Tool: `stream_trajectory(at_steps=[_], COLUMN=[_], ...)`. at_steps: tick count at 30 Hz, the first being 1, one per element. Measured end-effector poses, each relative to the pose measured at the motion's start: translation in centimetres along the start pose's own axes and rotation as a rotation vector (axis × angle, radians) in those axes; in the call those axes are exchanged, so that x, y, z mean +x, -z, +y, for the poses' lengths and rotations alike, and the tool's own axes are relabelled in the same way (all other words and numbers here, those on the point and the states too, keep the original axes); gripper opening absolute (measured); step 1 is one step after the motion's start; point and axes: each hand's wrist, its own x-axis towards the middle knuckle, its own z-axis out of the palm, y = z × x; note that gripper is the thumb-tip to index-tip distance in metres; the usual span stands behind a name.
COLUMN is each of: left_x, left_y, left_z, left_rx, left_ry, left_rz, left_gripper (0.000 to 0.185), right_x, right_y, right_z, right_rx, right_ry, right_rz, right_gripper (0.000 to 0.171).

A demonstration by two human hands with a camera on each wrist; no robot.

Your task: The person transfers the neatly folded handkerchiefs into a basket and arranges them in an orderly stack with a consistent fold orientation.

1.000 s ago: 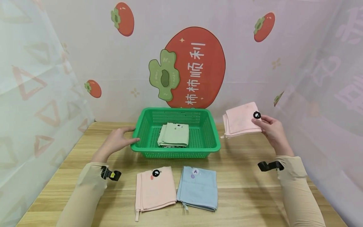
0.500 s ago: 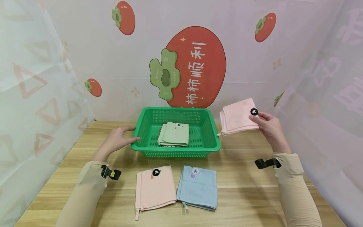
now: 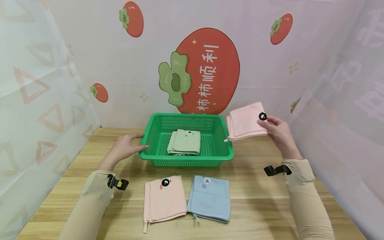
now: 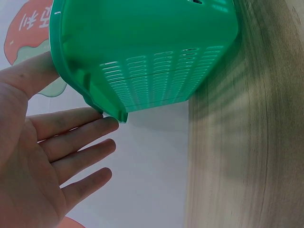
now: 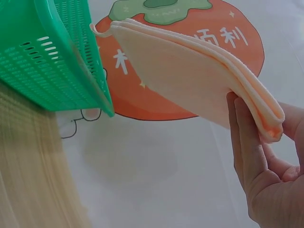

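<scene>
Green basket (image 3: 144,155), green, pink and blue towels, wood-grain table (image 3: 258,200).

Towels: four, namely two pink (image 3: 246,121) (image 3: 164,199), one blue (image 3: 209,199), one green (image 3: 184,142). Baskets: one (image 3: 223,133).

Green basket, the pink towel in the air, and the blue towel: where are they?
green basket (image 3: 186,163): head view, front wall.
pink towel (image 3: 244,121): head view, middle of the fold.
blue towel (image 3: 209,200): head view, centre of cloth.

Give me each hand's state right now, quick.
Left hand: open, straight fingers resting against the green basket at its left rim.
Right hand: pinching the folded pink towel, held in the air beside the basket.
</scene>
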Motion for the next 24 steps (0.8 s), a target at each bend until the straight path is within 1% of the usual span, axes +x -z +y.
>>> stream_trajectory(at_steps=[8, 15, 24], left_x=[0.0, 0.0, 0.0], left_y=[0.0, -0.1, -0.1], left_z=[0.1, 0.0, 0.0], left_rx=[-0.003, -0.013, -0.002], left_ry=[-0.004, -0.002, -0.003], left_rz=[0.002, 0.002, 0.010], left_gripper=[0.071, 0.070, 0.069], right_x=[0.4, 1.0, 1.5], right_y=[-1.1, -2.1, -2.9], right_z=[0.3, 0.4, 0.7], right_rx=[-0.014, -0.068, -0.115], right_ry=[-0.026, -0.065, -0.086], right_rz=[-0.016, -0.020, -0.046], right_gripper=[0.018, 0.024, 0.029])
